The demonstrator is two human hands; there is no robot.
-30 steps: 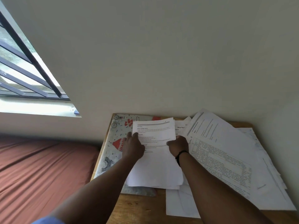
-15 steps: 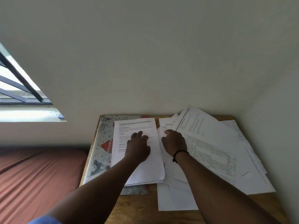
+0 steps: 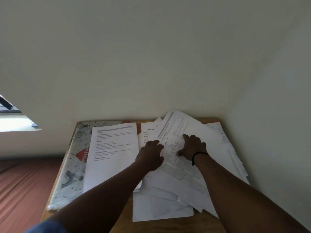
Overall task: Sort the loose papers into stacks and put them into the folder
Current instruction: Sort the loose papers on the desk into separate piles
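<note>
Brown wooden tabletop (image 3: 168, 226) set into a pale plaster wall corner, patterned grey folder (image 3: 74, 165) along its left edge, neat white printed stack (image 3: 111, 153) laid on it, loose white papers (image 3: 193, 165) fanned toward the right edge, pressed under flat, ungrasping left hand (image 3: 151, 155) and right hand (image 3: 191, 145)

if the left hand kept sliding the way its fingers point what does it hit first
Probably more of the loose paper pile that the left hand rests on, then the wall behind the table; depth is unclear.
</note>
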